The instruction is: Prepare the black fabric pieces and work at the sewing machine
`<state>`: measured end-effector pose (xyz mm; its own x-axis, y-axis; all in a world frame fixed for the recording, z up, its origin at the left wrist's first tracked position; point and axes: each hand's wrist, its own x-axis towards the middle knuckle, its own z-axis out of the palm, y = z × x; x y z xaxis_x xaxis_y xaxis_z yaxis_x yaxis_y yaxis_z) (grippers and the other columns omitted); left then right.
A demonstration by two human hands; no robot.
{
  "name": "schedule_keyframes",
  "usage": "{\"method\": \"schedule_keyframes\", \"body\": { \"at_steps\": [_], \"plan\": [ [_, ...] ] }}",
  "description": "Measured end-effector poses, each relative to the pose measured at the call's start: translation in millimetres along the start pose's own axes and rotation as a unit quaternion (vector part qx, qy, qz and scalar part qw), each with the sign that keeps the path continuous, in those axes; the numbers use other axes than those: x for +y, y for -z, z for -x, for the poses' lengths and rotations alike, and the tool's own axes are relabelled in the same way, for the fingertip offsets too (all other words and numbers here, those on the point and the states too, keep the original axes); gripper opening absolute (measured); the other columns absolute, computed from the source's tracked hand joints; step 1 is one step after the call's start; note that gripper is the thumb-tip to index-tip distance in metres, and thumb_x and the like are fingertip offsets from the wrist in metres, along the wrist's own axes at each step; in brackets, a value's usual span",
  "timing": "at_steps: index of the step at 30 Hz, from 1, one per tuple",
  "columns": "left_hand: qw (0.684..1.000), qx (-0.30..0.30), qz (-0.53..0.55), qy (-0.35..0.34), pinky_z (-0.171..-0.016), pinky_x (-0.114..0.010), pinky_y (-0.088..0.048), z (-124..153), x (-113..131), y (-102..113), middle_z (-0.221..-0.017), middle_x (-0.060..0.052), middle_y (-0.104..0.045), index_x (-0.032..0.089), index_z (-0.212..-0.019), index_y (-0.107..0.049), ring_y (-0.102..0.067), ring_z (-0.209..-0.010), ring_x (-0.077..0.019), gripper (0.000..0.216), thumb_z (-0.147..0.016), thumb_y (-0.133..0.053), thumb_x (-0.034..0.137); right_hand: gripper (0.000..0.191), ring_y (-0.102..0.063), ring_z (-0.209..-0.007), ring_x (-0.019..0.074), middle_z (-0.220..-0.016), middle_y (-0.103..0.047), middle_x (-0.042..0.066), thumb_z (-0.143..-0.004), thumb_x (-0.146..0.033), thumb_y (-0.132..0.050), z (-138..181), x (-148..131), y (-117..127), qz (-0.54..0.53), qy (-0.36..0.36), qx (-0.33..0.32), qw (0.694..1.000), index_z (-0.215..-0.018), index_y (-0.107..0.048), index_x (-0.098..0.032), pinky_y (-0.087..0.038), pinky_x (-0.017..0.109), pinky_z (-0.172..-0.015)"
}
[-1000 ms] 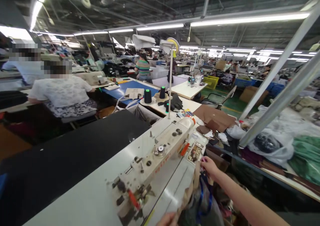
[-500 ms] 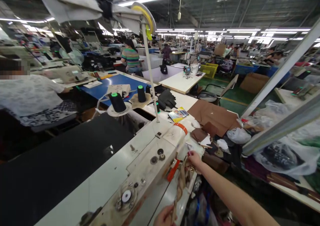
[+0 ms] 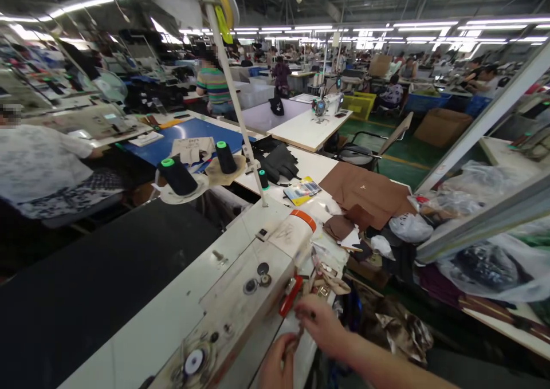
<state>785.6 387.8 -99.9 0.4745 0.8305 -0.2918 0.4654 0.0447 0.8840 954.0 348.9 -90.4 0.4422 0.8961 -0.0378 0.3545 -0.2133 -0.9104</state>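
Observation:
My left hand (image 3: 275, 367) sits at the bottom edge, fingers closed on a thin brown strap (image 3: 296, 336). My right hand (image 3: 323, 326) is close beside it, fingertips pinched on the same strap's upper end. Both hands are just in front of the right end of a cream sewing machine (image 3: 240, 289), below its red lever (image 3: 290, 295). A small tray of metal fittings (image 3: 327, 274) lies just beyond my right hand. Blur hides whether anything small is in the right fingers.
Black fabric (image 3: 107, 274) covers the table's left side. Thread cones (image 3: 176, 174) and a thread-stand pole (image 3: 236, 108) stand behind the machine. Brown leather pieces (image 3: 365, 191) and plastic bags (image 3: 485, 268) lie to the right. A seated person in white (image 3: 38, 160) works at the left.
My right hand came back from the tray of fittings toward me and met my left hand at the strap. The view moved forward and dipped toward the machine.

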Motion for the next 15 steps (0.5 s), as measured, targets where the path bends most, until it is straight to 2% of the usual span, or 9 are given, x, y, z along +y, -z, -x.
{"method": "schedule_keyframes", "body": {
  "at_steps": [1,2,4,7,10,15],
  "plan": [
    [1.000,-0.015,0.009,0.000,-0.095,-0.039,-0.051,1,6,0,-0.103,-0.012,-0.073,0.018,-0.094,-0.070,-0.066,-0.101,-0.0294,0.037,-0.073,-0.050,0.041,0.027,-0.062,-0.097,0.0216,-0.096,-0.070,0.005,-0.074,-0.012,-0.053,11,-10,-3,-0.023,0.042,-0.055,0.997,-0.092,-0.071,-0.022,-0.045,0.034,-0.093],
    [1.000,-0.024,0.016,0.002,-0.096,-0.039,-0.050,1,11,0,-0.107,-0.012,-0.073,0.018,-0.096,-0.069,-0.066,-0.104,-0.0295,0.039,-0.072,-0.050,0.041,0.028,-0.062,-0.097,0.0213,-0.098,-0.070,0.005,-0.075,-0.014,-0.054,18,-18,-4,-0.040,0.048,-0.094,0.994,-0.097,-0.071,-0.022,-0.046,0.034,-0.092],
    [1.000,-0.012,0.024,0.012,-0.095,-0.040,-0.051,1,19,0,-0.108,-0.012,-0.072,0.018,-0.097,-0.068,-0.066,-0.103,-0.0293,0.040,-0.071,-0.049,0.042,0.029,-0.063,-0.094,0.0211,-0.098,-0.070,0.006,-0.077,-0.017,-0.056,23,-26,-6,-0.071,0.026,-0.157,0.985,-0.102,-0.070,-0.021,-0.048,0.033,-0.087],
    [0.998,0.037,0.035,0.027,-0.085,-0.040,-0.055,-2,21,-2,-0.096,-0.011,-0.074,0.019,-0.091,-0.065,-0.069,-0.092,-0.0279,0.035,-0.072,-0.046,0.042,0.023,-0.064,-0.084,0.0199,-0.090,-0.071,0.004,-0.078,-0.023,-0.059,12,-22,-8,-0.116,-0.027,-0.197,0.973,-0.097,-0.072,-0.021,-0.050,0.029,-0.077],
    [0.996,0.076,0.043,0.030,-0.077,-0.038,-0.055,-7,16,-6,-0.086,-0.009,-0.074,0.021,-0.084,-0.062,-0.069,-0.085,-0.0268,0.027,-0.071,-0.048,0.039,0.020,-0.065,-0.079,0.0194,-0.084,-0.071,0.003,-0.075,-0.026,-0.064,-1,-6,-14,-0.146,-0.049,-0.207,0.966,-0.091,-0.075,-0.020,-0.051,0.028,-0.072],
    [0.992,0.106,0.046,0.053,-0.073,-0.039,-0.053,-14,5,-10,-0.078,-0.009,-0.073,0.021,-0.078,-0.062,-0.069,-0.078,-0.0281,0.025,-0.070,-0.053,0.043,0.013,-0.065,-0.072,0.0191,-0.070,-0.069,0.001,-0.067,-0.014,-0.063,-5,13,-28,-0.105,-0.067,-0.131,0.984,-0.072,-0.074,-0.019,-0.051,0.028,-0.070]
  ]
}}
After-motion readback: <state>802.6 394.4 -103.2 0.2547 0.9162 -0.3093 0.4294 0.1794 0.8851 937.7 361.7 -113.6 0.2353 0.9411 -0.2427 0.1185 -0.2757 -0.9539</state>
